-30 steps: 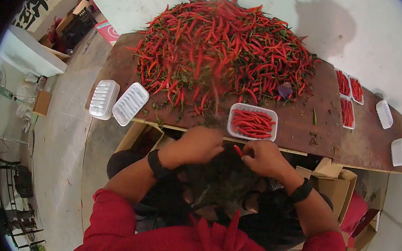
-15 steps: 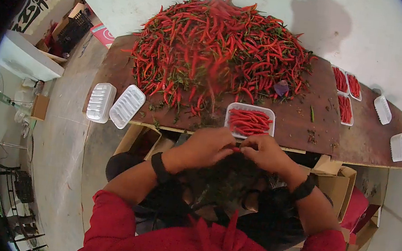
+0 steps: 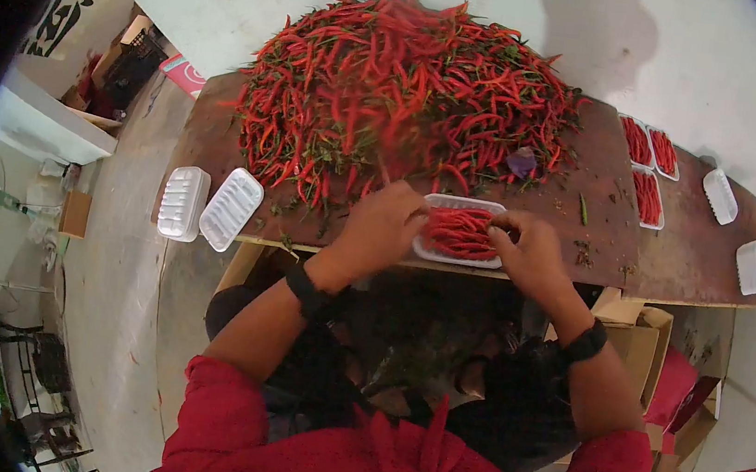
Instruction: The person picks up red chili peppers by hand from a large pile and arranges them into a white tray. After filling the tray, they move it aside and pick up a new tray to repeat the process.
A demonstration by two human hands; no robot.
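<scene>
A white ribbed tray (image 3: 456, 258) stands at the table's front edge, with slim red chilies (image 3: 458, 232) laid side by side in it. My left hand (image 3: 385, 228) is at the tray's left end, its fingers curled together at the rim; what they hold, if anything, is hidden. At the right end is my right hand (image 3: 530, 253), thumb and forefinger parted over the rim beside the chili ends. A large heap of red chilies (image 3: 319, 99) with green stems rises behind the tray.
Two empty white trays (image 3: 232, 210) lie to the left. Three filled trays (image 3: 648, 200) and two empty ones (image 3: 720, 197) are on the right of the brown table (image 3: 614, 254). A green chili (image 3: 583, 209) lies near the heap. Cardboard boxes (image 3: 630, 353) stand below.
My hands were together in front of the tray, pinching something red. They have parted and moved forward to the tray's two ends.
</scene>
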